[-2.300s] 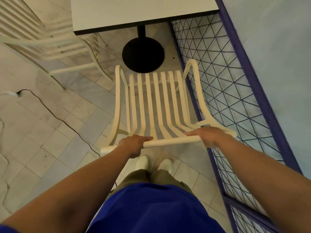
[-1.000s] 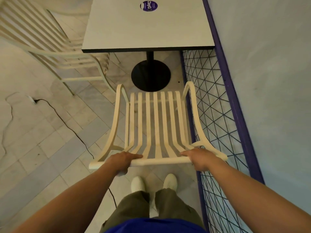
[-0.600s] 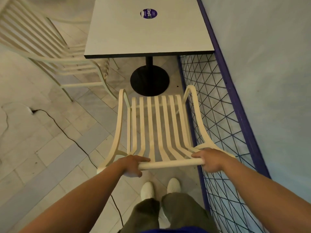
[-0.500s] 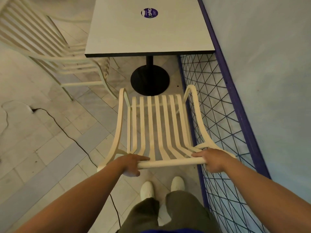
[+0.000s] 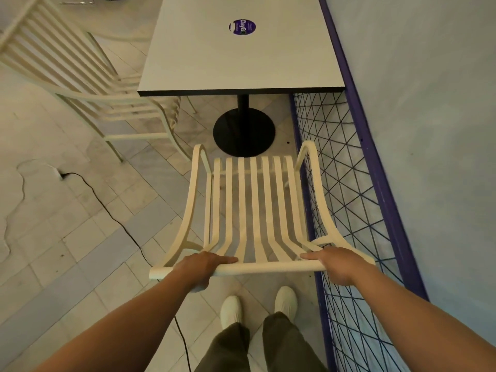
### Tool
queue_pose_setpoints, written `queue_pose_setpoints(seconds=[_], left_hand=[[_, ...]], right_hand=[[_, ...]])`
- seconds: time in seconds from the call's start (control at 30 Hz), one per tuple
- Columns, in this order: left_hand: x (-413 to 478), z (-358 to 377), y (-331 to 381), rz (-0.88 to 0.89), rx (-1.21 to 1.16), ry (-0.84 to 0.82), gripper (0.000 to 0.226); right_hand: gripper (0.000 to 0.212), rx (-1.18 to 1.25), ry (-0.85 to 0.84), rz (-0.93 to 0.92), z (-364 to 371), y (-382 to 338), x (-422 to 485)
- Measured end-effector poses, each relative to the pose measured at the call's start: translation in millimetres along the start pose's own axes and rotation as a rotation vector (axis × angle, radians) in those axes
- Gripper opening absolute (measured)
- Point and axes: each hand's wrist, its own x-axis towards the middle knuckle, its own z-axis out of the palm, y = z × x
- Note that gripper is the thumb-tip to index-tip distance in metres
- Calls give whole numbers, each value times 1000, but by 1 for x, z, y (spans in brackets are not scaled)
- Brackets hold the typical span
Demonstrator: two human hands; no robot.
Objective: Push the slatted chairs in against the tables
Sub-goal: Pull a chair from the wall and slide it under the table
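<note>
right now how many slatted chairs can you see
2. One slatted chair stands directly ahead, short of the table, with the left hand and right hand gripping its top rail. The other chair sits left of the table. More may be out of frame.

Café or eatery seating area: pedestal counter (image 5: 241, 63) with round branded sticker (image 5: 242, 27), cream slatted chairs (image 5: 252, 200), tiled floor (image 5: 67, 237), purple mesh partition (image 5: 349, 183).

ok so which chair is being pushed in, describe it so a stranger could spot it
Find the pale square table beside the purple-framed wire fence. The chair faces its near edge, close along the fence. Unlike the other chair at the table's left, both hands hold its top rail.
</note>
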Motion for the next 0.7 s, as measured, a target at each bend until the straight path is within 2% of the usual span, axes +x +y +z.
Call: queue_pose_setpoints(seconds=[0.27, 0.5, 0.7], left_hand=[[12, -1, 25, 18, -6, 28, 83], [10, -6, 24, 11, 24, -5, 78], [14, -1, 26, 3, 44, 34, 82]], right_hand=[[86, 26, -35, 1, -10, 26, -6], [70, 77, -16, -53, -14, 25, 0], [79, -1, 15, -40, -7, 22, 5]])
